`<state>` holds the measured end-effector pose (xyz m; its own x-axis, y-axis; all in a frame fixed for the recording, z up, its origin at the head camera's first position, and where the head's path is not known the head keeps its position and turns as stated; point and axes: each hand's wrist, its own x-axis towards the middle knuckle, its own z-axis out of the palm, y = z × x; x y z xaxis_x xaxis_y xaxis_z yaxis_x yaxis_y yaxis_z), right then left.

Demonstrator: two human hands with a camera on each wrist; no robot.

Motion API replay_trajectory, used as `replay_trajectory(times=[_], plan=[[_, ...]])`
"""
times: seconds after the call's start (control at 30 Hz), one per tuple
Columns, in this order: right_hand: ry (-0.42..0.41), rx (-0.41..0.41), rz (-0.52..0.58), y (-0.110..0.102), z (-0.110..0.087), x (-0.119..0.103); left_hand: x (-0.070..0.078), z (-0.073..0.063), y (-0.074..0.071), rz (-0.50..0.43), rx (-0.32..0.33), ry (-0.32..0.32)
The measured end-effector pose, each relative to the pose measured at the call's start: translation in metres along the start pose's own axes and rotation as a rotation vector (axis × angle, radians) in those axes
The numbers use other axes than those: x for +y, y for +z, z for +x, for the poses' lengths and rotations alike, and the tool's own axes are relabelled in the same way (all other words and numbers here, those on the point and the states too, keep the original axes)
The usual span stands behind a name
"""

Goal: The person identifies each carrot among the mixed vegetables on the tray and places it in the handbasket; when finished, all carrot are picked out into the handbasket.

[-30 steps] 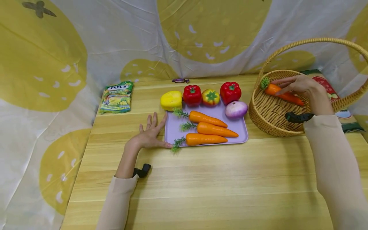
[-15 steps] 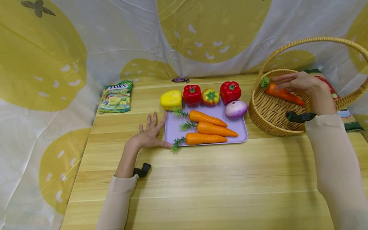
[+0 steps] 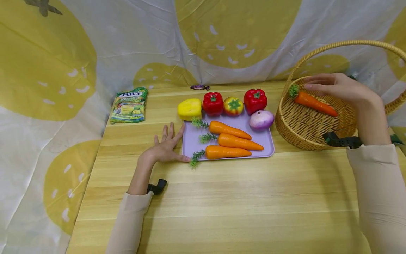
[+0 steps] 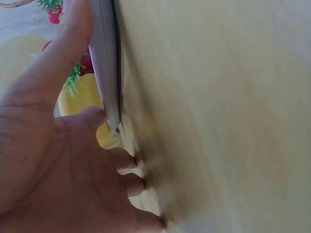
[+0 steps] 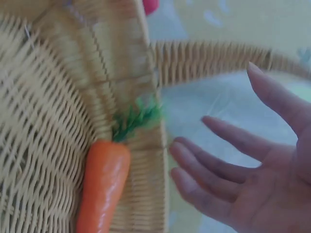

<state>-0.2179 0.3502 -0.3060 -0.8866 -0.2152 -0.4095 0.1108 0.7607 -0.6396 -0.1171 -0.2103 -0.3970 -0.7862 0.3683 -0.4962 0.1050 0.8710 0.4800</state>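
My left hand [image 3: 163, 150] rests spread at the left edge of a lilac tray [image 3: 261, 151], thumb and forefinger touching its rim; the left wrist view shows the palm [image 4: 73, 170] beside the tray's side wall [image 4: 104, 58]. Three orange carrots [image 3: 229, 130] with green tops lie on the tray. Over the wicker basket [image 3: 295, 135] at the right hovers my right hand [image 3: 347, 90], holding nothing. One carrot [image 3: 315, 104] lies inside the basket, its green top against the far-left wall. In the right wrist view the fingers are extended, apart from that carrot [image 5: 104, 184].
Along the tray's back are a yellow pepper [image 3: 189, 109], two red peppers [image 3: 213, 103], a yellow-red tomato [image 3: 233, 106] and a purple onion [image 3: 261, 120]. A green snack bag [image 3: 129, 106] lies left; a wrapped candy [image 3: 200, 87] lies behind. The basket's tall handle [image 3: 349, 43] arches up.
My right hand has let go of the carrot, which now lies in the basket, and has lifted up and away from it. The left hand has stayed at the tray.
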Motion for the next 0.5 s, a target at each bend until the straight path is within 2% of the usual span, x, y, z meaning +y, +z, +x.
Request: replay_trajectory(times=[0.1, 0.23, 0.37, 0.5], plan=[[-0.086, 0.065, -0.005, 0.011, -0.015, -0.011, -0.001, 0.001, 0.0, 0.002, -0.002, -0.001], [-0.23, 0.11, 0.063, 0.03, -0.036, -0.028, -0.002, 0.0, 0.001, 0.01, -0.002, -0.002], [-0.386, 0.121, 0.134, 0.053, -0.05, -0.045, -0.001, 0.0, 0.001, 0.01, -0.004, -0.001], [-0.468, 0.102, 0.165, 0.08, -0.056, -0.061, -0.002, 0.0, 0.0, 0.0, -0.001, 0.003]])
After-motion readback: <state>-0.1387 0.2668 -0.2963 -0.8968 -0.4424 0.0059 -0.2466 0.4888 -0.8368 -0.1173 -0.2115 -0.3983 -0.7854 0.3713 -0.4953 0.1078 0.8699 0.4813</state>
